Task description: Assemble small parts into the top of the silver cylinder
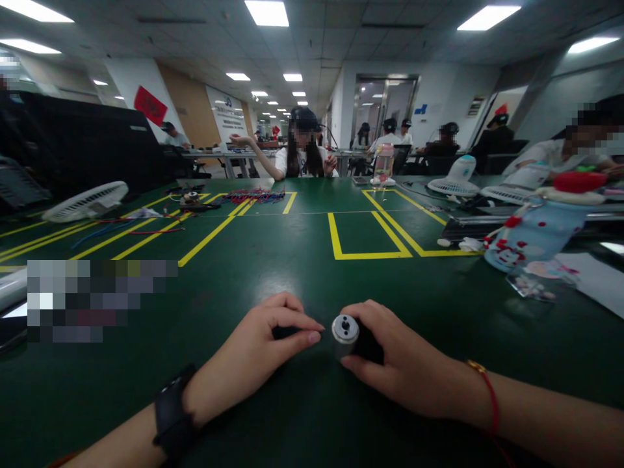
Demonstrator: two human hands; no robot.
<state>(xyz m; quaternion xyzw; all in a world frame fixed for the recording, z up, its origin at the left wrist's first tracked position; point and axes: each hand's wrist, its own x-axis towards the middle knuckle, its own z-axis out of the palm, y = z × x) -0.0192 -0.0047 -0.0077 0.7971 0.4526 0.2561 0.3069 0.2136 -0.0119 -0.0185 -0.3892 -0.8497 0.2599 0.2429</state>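
A small metal cylinder [345,330] with dark holes in its pale round top stands upright on the green table [273,403]. My right hand [402,364] is wrapped round its right side, thumb in front and fingers behind. To the left of the cylinder, a short gap away, my left hand [273,331] has its thumb and index fingertips pressed together. A tiny dark tip shows at that pinch, too small to name. The palm sides of both hands are partly hidden.
Yellow tape outlines [373,256] mark the table. Red and blue wires [256,196] lie farther back. On the right stand a light blue bottle [541,234] and a clear packet [531,286]. A person [303,153] sits across the table.
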